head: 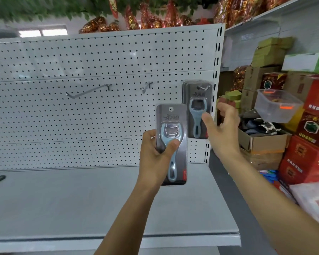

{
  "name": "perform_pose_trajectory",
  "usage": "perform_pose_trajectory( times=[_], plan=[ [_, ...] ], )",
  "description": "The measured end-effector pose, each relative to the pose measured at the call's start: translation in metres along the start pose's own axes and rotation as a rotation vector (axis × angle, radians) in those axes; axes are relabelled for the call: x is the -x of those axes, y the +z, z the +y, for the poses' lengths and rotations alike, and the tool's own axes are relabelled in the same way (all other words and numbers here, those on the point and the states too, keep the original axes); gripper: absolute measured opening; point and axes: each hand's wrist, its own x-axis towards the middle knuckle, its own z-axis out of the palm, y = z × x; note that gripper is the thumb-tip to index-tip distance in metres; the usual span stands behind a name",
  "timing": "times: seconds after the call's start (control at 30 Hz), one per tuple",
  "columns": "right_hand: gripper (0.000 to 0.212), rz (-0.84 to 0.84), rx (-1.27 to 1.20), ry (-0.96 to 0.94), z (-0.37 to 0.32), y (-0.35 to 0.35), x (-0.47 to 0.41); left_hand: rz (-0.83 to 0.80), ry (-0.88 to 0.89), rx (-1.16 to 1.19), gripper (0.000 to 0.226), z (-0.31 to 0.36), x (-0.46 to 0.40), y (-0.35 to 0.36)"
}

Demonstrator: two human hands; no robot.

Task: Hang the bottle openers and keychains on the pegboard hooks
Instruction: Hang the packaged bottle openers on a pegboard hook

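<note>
Blue-handled and sealed on a grey blister card, the bottle opener (170,142) is sitting upright in the left grip (156,148), whose fingers are wrapping the card's left edge while the thumb is pressing across the front of the handle. The card's long axis is running nearly vertical, so its round hang hole (171,108) is standing straight above the grip, at the top of the card, and the handle end is hanging below the wrist.

Up and to the right of that grip, the right-hand hook (203,87) is already carrying at least one hung opener card (197,109). Up and slightly to the left of the grip, the short middle hook (145,88) is standing bare, and farther left the long hook (88,92) is bare too, its tip pointing out from the pegboard (81,61).

The right grip (222,124) is hovering open, fingers loosely spread and holding nothing, just to the right of the held card and in front of the lower part of the hung card; whether its thumb is touching that card cannot be told.

In my judgement the move ahead is turning on one relation: the hole is lying below both nearby hook tips, so the card is needing to rise and meet a tip squarely. The left grip is the nearer one to the middle hook.
</note>
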Motion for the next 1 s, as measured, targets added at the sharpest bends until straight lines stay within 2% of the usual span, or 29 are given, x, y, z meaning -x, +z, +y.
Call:
perform_pose_trajectory(
  times=[0.13, 0.23, 0.33, 0.43, 0.57, 0.63, 0.83, 1.0],
  plan=[
    [0.027, -0.283, -0.294, 0.078, -0.026, -0.009, 0.037, -0.019, 0.014, 0.027, 0.037, -0.001, 0.007, 0.008],
    [0.021, -0.378, -0.441, 0.127, -0.033, -0.015, 0.048, -0.039, 0.037, 0.058, 0.037, 0.002, 0.012, 0.015],
    [0.028, -0.33, -0.512, 0.133, -0.038, -0.024, 0.049, -0.071, 0.081, 0.058, 0.035, 0.008, 0.016, 0.023],
    [0.026, -0.239, -0.568, 0.123, -0.041, -0.03, 0.045, -0.086, 0.133, 0.005, 0.034, 0.012, 0.017, 0.032],
    [0.022, -0.144, -0.577, 0.097, -0.04, -0.037, 0.039, -0.119, 0.234, -0.195, 0.037, 0.015, 0.017, 0.038],
    [0.023, -0.102, -0.552, 0.085, -0.04, -0.042, 0.034, -0.151, 0.267, -0.319, 0.049, 0.017, 0.017, 0.038],
    [0.026, -0.063, -0.471, 0.051, -0.041, -0.043, 0.017, -0.194, 0.267, -0.47, 0.065, 0.014, 0.013, 0.037],
    [0.023, -0.078, -0.435, 0.07, -0.038, -0.036, 0.003, -0.204, 0.275, -0.577, 0.069, 0.01, 0.011, 0.031]
  ],
)
